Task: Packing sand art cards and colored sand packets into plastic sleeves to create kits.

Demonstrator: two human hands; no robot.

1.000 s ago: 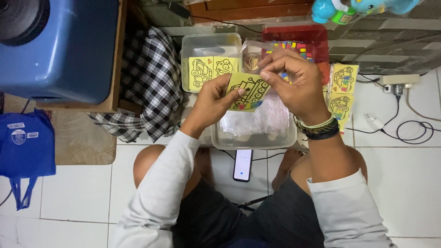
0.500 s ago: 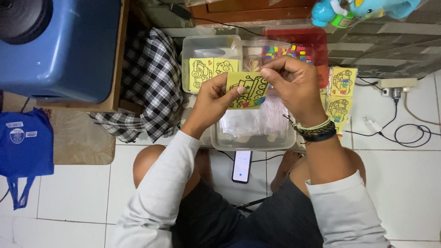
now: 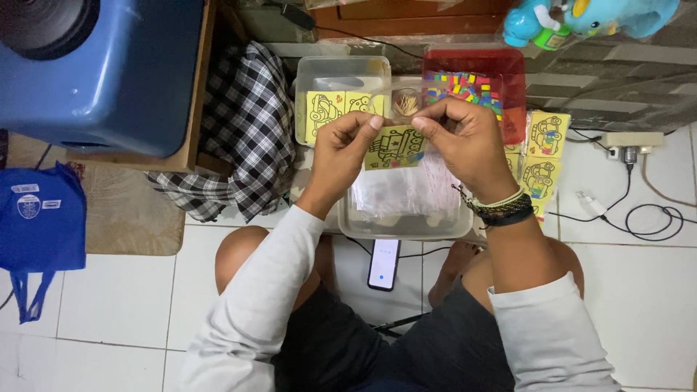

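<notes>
- A seated person holds a small yellow picture card (image 3: 393, 147) between both hands, above a clear plastic tub (image 3: 406, 221) of clear sleeves.
- The left hand (image 3: 345, 149) pinches the card's left edge; the right hand (image 3: 463, 138) grips its upper right corner.
- More yellow cards lie in a clear box (image 3: 341, 80) behind, beside a red tray (image 3: 475, 80) of coloured pieces.
- A phone (image 3: 383, 263) lies on the tiled floor (image 3: 639, 305) between the knees.

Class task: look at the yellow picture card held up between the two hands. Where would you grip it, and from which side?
Pinch the yellow card at its upper corners, coming from above. It is thin, flat and held upright over the clear tub, so only its edges offer a grip; the left hand and right hand already pinch there.
</notes>
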